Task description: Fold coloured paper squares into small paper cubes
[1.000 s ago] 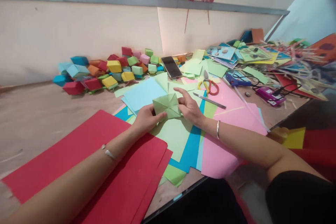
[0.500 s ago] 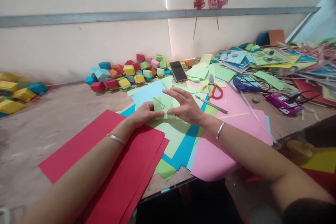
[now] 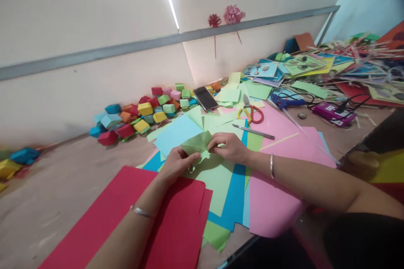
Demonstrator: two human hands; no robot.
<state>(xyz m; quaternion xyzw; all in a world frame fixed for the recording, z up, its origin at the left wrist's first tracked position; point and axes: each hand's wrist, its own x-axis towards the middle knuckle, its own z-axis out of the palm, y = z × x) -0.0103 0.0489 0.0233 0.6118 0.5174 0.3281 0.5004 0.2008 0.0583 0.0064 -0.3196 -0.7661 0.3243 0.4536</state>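
A folded piece of light green paper (image 3: 197, 142) is held between both hands above the sheets on the table. My left hand (image 3: 178, 162) pinches its left side, thumb on the near face. On the other side, my right hand (image 3: 227, 146) grips its right edge with curled fingers. Beneath them lie pale green, light blue (image 3: 176, 131) and darker blue sheets. Red sheets (image 3: 179, 214) lie under my left forearm, and a large pink sheet (image 3: 277, 193) is under my right. A craft knife (image 3: 254, 131) rests just beyond my right hand.
Scissors (image 3: 257, 114) with red and yellow handles lie behind the knife. A phone (image 3: 205, 98) leans by a heap of small coloured paper boxes (image 3: 145, 109). To the right are a blue glue gun (image 3: 287, 101), a purple power strip (image 3: 334, 113) and piled cards (image 3: 261, 69).
My right hand's fingers have gone from spread to curled round the paper's edge. The green paper has tilted and opened at its folds. The view has tilted and shifted.
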